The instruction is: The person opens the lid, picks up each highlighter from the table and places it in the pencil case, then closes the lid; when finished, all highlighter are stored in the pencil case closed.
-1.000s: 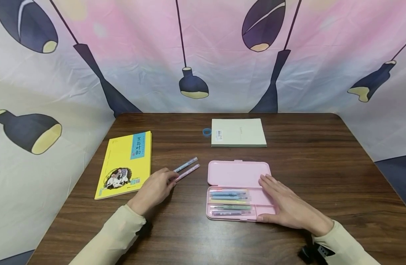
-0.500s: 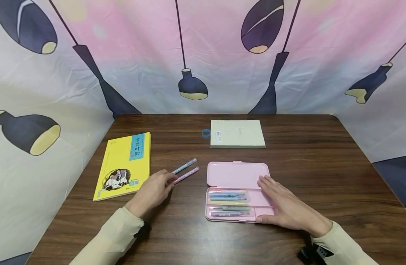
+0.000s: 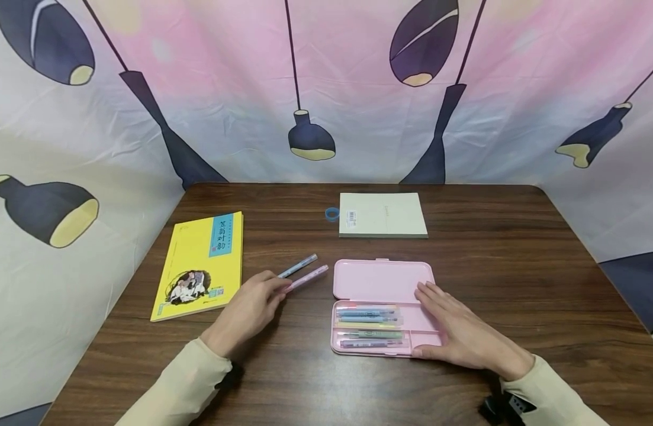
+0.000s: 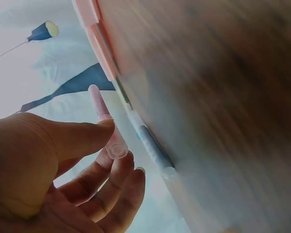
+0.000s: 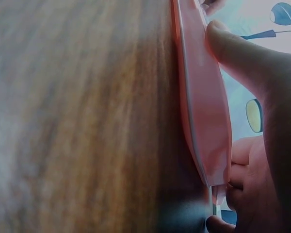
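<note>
My left hand (image 3: 251,305) pinches a pink pen (image 3: 309,277) between thumb and fingers, its far end pointing toward the pencil case. In the left wrist view, the pink pen (image 4: 99,102) is tilted off the tabletop. A blue pen (image 3: 298,265) lies on the table just behind it. The pink pencil case (image 3: 426,319) lies with its lid (image 3: 382,278) folded back, several coloured pens (image 3: 369,316) in its left part. My right hand (image 3: 467,331) rests over the case's right end, fingers extended, thumb at the front edge. The right wrist view shows that thumb (image 5: 233,46) against the case wall (image 5: 206,97).
A yellow book (image 3: 200,266) lies on the left of the wooden table (image 3: 491,248). At the back, a pale green notebook (image 3: 385,216) lies beside a small blue ring (image 3: 332,214). A printed cloth (image 3: 241,136) hangs behind the table.
The pink pen has shifted slightly right and away from the blue pen, with my left hand moving along. My right hand and the pencil case have stayed in place.
</note>
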The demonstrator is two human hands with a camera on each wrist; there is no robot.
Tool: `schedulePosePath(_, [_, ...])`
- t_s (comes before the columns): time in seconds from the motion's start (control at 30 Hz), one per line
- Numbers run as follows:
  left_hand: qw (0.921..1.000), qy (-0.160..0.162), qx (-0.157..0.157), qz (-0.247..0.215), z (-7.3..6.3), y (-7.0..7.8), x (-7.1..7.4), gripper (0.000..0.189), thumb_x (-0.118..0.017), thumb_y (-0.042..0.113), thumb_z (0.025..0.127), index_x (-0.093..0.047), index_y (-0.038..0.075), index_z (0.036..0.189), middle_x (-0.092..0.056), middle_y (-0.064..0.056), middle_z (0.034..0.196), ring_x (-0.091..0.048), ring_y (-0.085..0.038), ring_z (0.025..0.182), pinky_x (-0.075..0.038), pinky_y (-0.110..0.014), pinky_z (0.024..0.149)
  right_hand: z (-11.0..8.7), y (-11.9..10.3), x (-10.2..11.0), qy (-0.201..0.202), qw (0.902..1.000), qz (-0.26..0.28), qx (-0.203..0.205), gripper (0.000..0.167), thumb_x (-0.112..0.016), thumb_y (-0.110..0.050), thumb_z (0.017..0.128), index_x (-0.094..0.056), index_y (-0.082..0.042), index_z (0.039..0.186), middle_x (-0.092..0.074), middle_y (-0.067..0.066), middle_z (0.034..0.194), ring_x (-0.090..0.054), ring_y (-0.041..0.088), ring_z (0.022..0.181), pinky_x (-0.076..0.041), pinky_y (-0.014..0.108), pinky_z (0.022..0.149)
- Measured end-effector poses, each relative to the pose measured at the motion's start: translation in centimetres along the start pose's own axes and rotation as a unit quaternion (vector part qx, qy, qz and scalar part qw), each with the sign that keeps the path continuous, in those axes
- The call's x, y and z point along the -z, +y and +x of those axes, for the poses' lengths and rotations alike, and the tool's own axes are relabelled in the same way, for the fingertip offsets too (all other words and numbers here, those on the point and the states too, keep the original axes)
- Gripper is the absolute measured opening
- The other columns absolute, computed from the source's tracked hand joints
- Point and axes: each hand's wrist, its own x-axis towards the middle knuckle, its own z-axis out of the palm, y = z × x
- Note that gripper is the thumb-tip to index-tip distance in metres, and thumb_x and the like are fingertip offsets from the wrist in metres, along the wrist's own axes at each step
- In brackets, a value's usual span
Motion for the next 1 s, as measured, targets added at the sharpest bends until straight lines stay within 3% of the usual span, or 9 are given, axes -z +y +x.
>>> schedulePosePath(0.23, [0.9999,0.008,-0.014,-0.003,0.1,1.9,0.2,0.02,-0.073,0.005,0.089,-0.077,0.011,0.108,-0.064,0.001,0.095,-0.056,-0.013,0.084,-0.053,-0.032,0.075,0.0,0.0,0.0,-0.004,1.0,0.003,-0.006,0.102,-0.07,-0.067,0.08,-0.039,-0.001,0.151,-0.033,0.015,0.16,-0.029,0.038,0.147,0.003,0.007,0.111])
schedulePosePath(0.57, [0.9944,0.012,-0.102,-0.022,0.1,4.8,0.1,0.019,-0.071,0.008,0.091,-0.076,0.01,0.109,-0.064,0.003,0.095,-0.058,-0.009,0.084,-0.053,-0.028,0.075,0.0,0.0,-0.1,-0.01,0.9999,-0.005,-0.009,0.102,-0.069,-0.067,0.08,-0.038,-0.002,0.152,-0.032,0.015,0.16,-0.028,0.037,0.147,0.001,0.011,0.114])
schedulePosePath(0.7, [0.9917,-0.005,-0.127,-0.018,0.1,5.8,-0.3,0.02,-0.071,0.008,0.092,-0.076,0.012,0.11,-0.064,0.004,0.095,-0.057,-0.009,0.086,-0.052,-0.028,0.076,0.1,0.0,0.0,-0.015,0.9997,-0.004,-0.018,0.102,-0.069,-0.068,0.08,-0.038,-0.003,0.152,-0.031,0.014,0.161,-0.027,0.036,0.148,-0.013,0.028,0.12])
schedulePosePath(0.83, [0.9886,-0.023,-0.146,-0.027,0.2,6.7,-1.0,0.021,-0.071,0.008,0.092,-0.076,0.013,0.112,-0.065,0.004,0.097,-0.057,-0.009,0.087,-0.052,-0.026,0.077,0.1,-0.1,0.0,-0.019,0.9996,-0.004,-0.022,0.102,-0.068,-0.069,0.08,-0.037,-0.004,0.153,-0.031,0.013,0.161,-0.027,0.036,0.148,-0.026,0.048,0.116])
schedulePosePath(1.0, [0.9821,-0.031,-0.181,-0.041,0.2,7.8,-2.1,0.021,-0.067,0.007,0.093,-0.076,0.013,0.111,-0.067,0.002,0.101,-0.059,-0.011,0.089,-0.053,-0.026,0.079,0.0,0.0,-0.1,-0.013,0.9998,-0.006,-0.016,0.103,-0.069,-0.068,0.08,-0.038,-0.003,0.152,-0.032,0.013,0.161,-0.028,0.036,0.148,-0.024,0.044,0.117])
